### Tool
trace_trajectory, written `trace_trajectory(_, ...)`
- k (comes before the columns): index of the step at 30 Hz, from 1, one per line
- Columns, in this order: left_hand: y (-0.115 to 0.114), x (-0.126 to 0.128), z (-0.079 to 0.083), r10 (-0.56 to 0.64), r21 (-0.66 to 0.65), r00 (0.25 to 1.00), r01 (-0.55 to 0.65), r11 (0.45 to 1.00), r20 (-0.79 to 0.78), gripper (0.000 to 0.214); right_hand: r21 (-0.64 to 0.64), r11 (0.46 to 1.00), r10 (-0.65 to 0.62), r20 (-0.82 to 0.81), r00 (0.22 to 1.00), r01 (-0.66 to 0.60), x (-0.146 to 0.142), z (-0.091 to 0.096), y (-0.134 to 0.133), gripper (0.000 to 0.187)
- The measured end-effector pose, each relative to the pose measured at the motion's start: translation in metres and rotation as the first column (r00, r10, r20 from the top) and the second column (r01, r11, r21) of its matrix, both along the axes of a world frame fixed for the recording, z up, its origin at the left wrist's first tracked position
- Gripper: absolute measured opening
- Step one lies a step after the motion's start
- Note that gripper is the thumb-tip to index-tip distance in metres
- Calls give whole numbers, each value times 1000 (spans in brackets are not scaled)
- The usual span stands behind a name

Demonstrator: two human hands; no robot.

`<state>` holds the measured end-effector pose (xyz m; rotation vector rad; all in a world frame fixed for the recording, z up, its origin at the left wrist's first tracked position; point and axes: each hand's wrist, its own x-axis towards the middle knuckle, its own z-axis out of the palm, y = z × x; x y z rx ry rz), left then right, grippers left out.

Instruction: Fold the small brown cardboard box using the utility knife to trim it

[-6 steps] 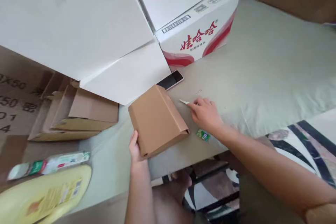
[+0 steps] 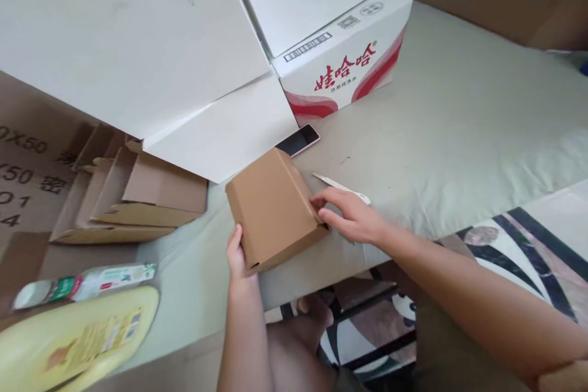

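Note:
A small brown cardboard box (image 2: 271, 208) lies on the cloth-covered surface in front of me. My left hand (image 2: 236, 252) grips its near left edge, thumb on top and the other fingers out of sight below. My right hand (image 2: 346, 214) is at the box's right side, near the front corner. Its fingers are bent and apart from the thumb, with fingertips at the box's edge. Just beyond this hand lies a white craft knife (image 2: 342, 186), blade pointing left. A small green packet is almost wholly hidden under the right hand.
Behind the box rests a phone (image 2: 303, 139) against white cartons (image 2: 220, 128). A red-and-white water carton (image 2: 344, 82) stands farther back. Folded cardboard boxes (image 2: 151, 196), a plastic bottle (image 2: 92, 283) and a yellow jug (image 2: 87, 343) are at left. A large brown carton (image 2: 496, 0) stands far right.
My right hand has let go of the craft knife, leaving it on the cloth, and moved left and nearer to the box's right side. My left hand keeps its grip.

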<state>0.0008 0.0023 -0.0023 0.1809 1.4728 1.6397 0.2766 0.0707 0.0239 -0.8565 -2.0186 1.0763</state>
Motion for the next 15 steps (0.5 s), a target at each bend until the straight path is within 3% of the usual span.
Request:
trace_trajectory(4, -3, 3, 4, -20, 0, 1000, 20, 1000, -1, 25, -1, 998, -61, 22, 998, 61, -3, -1, -4, 27)
trace_trajectory(10, -13, 10, 12, 30, 55, 999, -32, 998, 39, 28, -188, 979, -80, -19, 997, 75, -11, -8, -5, 37)
trace_trajectory(12, -17, 11, 13, -34, 83, 999, 35, 996, -16, 33, -350, 933, -117, -70, 991, 86, -14, -9, -5, 51)
trace_trajectory(15, -21, 11, 15, -154, 72, 985, 160, 985, -72, 39, -569, 811, -216, -73, 974, 137, -17, -10, -2, 62)
